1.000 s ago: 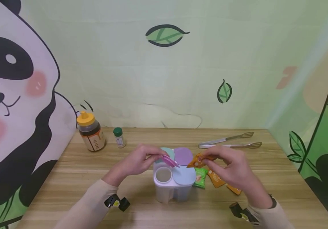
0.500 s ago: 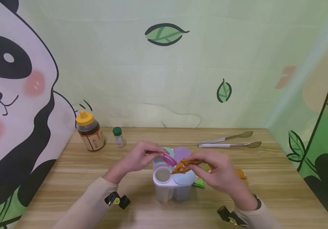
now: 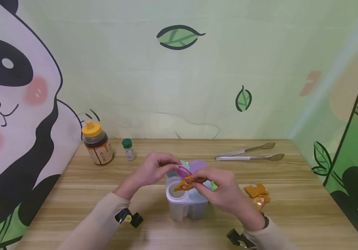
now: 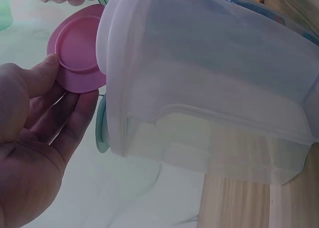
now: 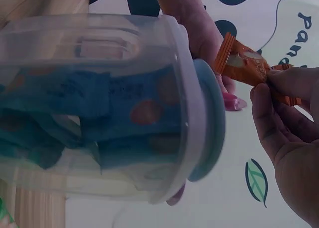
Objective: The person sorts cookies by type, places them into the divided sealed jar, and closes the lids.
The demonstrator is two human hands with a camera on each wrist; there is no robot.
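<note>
A translucent container (image 3: 174, 210) with round lids stands on the table before me. Its front left opening is uncovered. The pink lid (image 4: 77, 43) is held up at its edge between the thumb and fingers of my left hand (image 3: 154, 170), tilted beside the opening. My right hand (image 3: 222, 187) pinches a small orange wrapped snack packet (image 5: 245, 66) by one end, its other end over the opening. Teal, purple and light blue lids (image 5: 212, 120) sit on the other openings. Through the wall, the right wrist view shows blue packets (image 5: 134, 101) inside.
Orange packets (image 3: 256, 190) lie to the right, and a green packet (image 3: 214, 186) is mostly hidden behind my right hand. Tongs (image 3: 244, 158) lie at the back right. A yellow-capped bottle (image 3: 99, 149) and a small green-capped bottle (image 3: 129, 151) stand at the back left.
My right hand has moved left with the orange packet, from beside the container to over the opening. The left hand keeps the pink lid raised, nearly unmoved.
</note>
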